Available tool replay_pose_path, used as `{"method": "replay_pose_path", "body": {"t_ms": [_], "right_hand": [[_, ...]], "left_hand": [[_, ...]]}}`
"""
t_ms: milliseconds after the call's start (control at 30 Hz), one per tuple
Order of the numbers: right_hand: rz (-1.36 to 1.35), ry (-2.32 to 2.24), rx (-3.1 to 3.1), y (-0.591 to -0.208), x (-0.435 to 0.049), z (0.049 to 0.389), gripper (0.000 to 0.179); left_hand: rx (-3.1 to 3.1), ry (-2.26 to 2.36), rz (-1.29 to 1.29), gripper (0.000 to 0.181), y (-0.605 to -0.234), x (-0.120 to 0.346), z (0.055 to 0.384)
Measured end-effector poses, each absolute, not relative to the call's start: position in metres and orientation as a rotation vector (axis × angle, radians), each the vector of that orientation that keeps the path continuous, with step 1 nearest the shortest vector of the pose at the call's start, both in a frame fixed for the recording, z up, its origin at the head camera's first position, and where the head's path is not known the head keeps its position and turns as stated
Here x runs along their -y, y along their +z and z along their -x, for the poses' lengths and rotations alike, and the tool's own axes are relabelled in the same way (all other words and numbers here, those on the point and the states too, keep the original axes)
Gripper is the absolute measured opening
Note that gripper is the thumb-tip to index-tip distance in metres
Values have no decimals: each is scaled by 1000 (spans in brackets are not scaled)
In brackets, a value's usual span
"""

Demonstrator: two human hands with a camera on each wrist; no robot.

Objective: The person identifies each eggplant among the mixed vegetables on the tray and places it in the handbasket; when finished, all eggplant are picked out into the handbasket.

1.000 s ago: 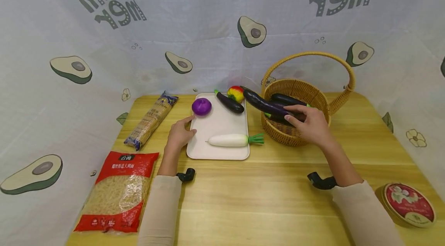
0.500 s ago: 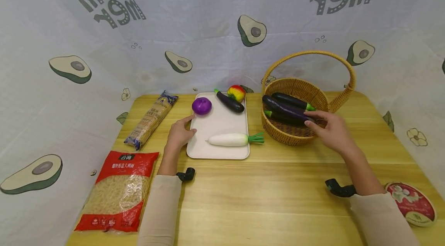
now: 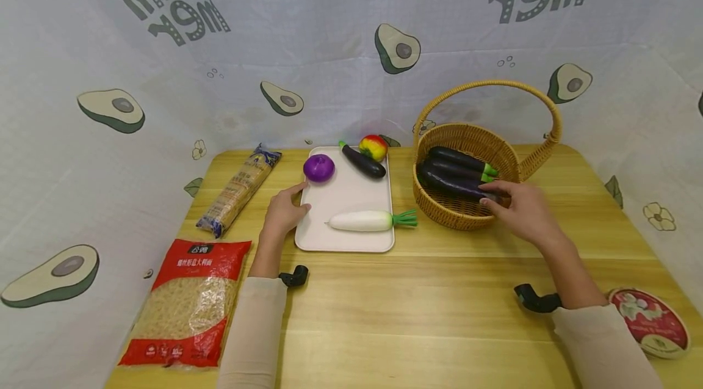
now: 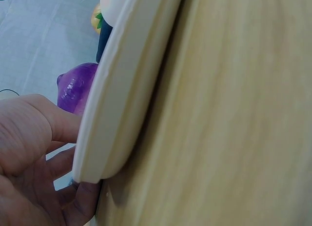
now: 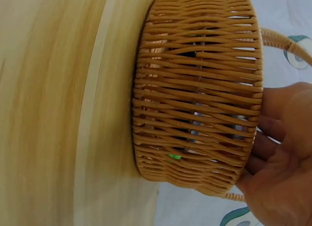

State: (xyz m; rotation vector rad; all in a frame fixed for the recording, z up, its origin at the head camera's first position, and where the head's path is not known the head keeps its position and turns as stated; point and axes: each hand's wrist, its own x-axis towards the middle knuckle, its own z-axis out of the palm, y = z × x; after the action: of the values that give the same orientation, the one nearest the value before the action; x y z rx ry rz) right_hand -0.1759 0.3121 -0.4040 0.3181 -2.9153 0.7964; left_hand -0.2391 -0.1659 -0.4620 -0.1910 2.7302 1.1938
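In the head view my right hand (image 3: pixel 519 206) reaches over the near right rim of the wicker basket (image 3: pixel 453 218), fingers at the end of a long dark eggplant (image 3: pixel 453 186). That eggplant lies inside beside other eggplants (image 3: pixel 458 159) with green stems. The right wrist view shows the basket wall (image 5: pixel 200 99) hiding those fingertips. My left hand (image 3: pixel 284 212) holds the left edge of the white tray (image 3: pixel 346 243), thumb over the rim (image 4: pixel 105 79). On the tray lie a purple onion (image 3: pixel 319 168), a small eggplant (image 3: pixel 362 162) and a white radish (image 3: pixel 359 221); its green leaves overhang the right edge.
A red and yellow pepper (image 3: pixel 373 148) sits at the tray's back right corner. Left stand a noodle packet (image 3: pixel 238 190) and a red pasta bag (image 3: pixel 183 303). A round red box (image 3: pixel 650 322) lies front right. The basket handle (image 3: pixel 486 85) arches high; a printed cloth hangs behind.
My right hand has moved right and lowered the long eggplant from above the basket's left rim down into the basket. The left hand and the tray have stayed still.
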Motion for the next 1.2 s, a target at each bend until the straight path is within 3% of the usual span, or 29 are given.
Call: {"method": "replay_pose_path", "body": {"t_ms": [467, 800, 1200], "right_hand": [[-344, 822, 3023, -404, -310, 183, 38], [-281, 992, 2973, -402, -307, 180, 54], [-262, 1077, 2846, -396, -279, 188, 54]], "left_hand": [[-2714, 1222, 197, 62, -462, 165, 237], [-2703, 1234, 204, 62, -460, 165, 236], [-2716, 1219, 203, 62, -459, 166, 236]]}}
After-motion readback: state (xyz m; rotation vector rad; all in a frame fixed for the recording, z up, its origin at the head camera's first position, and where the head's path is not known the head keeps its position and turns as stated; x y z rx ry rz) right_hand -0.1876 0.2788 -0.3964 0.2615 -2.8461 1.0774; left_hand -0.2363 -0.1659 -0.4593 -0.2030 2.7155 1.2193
